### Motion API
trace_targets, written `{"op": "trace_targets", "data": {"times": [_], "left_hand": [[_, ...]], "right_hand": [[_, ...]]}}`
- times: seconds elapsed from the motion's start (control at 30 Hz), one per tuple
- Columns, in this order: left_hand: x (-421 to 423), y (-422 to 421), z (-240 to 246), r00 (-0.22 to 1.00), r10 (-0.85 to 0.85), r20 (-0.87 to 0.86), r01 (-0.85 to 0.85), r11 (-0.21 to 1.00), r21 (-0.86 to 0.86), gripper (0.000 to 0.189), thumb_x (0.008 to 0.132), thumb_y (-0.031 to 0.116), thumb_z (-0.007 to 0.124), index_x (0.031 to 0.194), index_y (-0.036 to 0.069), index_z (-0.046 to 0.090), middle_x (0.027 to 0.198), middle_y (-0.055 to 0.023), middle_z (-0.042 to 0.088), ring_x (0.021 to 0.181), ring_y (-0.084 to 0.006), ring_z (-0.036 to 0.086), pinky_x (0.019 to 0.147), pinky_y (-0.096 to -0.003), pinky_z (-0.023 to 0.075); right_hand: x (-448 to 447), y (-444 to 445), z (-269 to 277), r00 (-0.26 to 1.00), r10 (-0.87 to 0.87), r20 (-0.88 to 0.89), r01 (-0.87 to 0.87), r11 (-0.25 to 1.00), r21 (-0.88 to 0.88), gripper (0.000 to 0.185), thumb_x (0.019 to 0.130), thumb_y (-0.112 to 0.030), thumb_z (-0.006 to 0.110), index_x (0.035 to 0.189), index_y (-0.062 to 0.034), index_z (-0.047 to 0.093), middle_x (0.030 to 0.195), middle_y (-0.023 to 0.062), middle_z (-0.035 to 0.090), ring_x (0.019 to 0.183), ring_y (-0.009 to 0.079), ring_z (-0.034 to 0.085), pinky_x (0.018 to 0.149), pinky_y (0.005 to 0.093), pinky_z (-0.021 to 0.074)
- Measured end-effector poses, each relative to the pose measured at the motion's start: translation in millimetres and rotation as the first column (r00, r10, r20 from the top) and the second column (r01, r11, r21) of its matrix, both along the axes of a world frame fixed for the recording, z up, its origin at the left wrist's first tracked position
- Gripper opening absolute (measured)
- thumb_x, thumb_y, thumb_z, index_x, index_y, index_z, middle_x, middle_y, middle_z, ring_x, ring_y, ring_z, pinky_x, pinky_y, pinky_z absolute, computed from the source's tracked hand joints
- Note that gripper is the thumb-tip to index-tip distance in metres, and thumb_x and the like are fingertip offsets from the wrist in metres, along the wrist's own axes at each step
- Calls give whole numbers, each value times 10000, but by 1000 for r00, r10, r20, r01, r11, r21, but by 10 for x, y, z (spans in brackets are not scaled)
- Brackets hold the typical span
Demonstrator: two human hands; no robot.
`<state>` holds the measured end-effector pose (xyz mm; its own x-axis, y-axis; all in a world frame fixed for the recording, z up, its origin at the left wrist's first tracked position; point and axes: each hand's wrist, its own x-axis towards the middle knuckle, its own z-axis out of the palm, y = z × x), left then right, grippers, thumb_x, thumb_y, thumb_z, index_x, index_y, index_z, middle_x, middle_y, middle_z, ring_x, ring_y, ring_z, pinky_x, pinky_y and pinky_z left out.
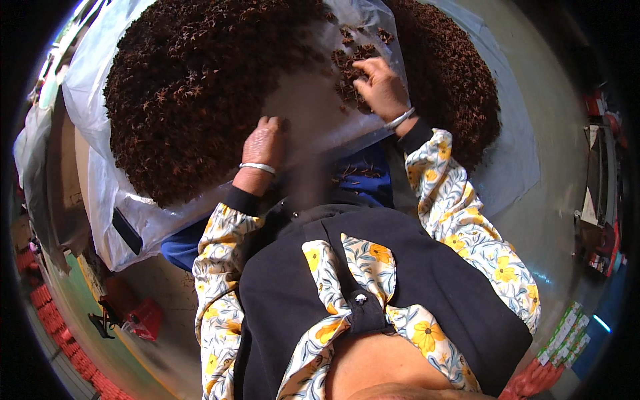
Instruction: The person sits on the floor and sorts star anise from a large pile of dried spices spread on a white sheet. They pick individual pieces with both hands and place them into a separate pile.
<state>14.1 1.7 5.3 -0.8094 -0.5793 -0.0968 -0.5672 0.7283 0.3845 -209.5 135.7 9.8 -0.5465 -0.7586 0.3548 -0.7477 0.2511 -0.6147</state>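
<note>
A large heap of dried star anise (165,100) lies before me on a clear plastic sheet (90,85). My left hand (262,145) is at the near right edge of this heap, with its fingers bent. What lies under those fingertips is hidden. Farther right, my right hand (384,90) reaches over a small scatter of star anise (350,90) on the plastic. Its thumb and fingers are apart, and nothing shows gripped between them. A blurred patch covers the plastic between my two hands.
A second star anise pile (460,70) stands to the right on another plastic sheet (515,145). A dark phone-like slab (127,231) lies on the plastic at left. Blue cloth (370,175) with loose bits is below my hands. A red bag (145,320) is on the floor.
</note>
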Motion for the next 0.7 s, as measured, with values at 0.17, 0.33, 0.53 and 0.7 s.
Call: {"op": "trace_targets", "data": {"times": [0.17,0.33,0.53,0.7], "left_hand": [[-474,-321,-352,873,-249,-419,281,960,15,417,789,10,524,1202,51,490,1156,-179,543,1047,-337,529,887,-387,451],[-1099,-789,-112,994,-98,-47,75,930,-359,389,817,158,464,1200,98,508,1213,-161,503,1092,-339,491,910,-424,414],[-852,-160,126,927,-376,-4,376,926,36,521,808,-13,425,1286,189,475,1406,-138,346,1155,-368,482,928,-415,437],[-108,179,33,905,-413,-100,395,905,-161,498,762,27,543,1228,204,526,1370,-102,398,1180,-344,443,964,-433,384]], "right_hand": [[359,-33,-116,984,60,165,-50,997,-65,252,732,-91,652,977,-48,612,986,109,562,863,291,593,738,348,494],[504,54,-114,965,71,254,-53,995,-80,224,742,-56,646,962,-38,612,984,95,568,752,260,601,677,332,490],[373,282,-223,982,-16,191,27,998,-55,183,755,-42,620,937,-21,616,972,95,575,785,246,603,682,316,491],[284,382,-293,973,-16,231,35,996,-78,210,757,15,612,966,-11,624,974,78,578,711,146,592,635,240,494]]}}
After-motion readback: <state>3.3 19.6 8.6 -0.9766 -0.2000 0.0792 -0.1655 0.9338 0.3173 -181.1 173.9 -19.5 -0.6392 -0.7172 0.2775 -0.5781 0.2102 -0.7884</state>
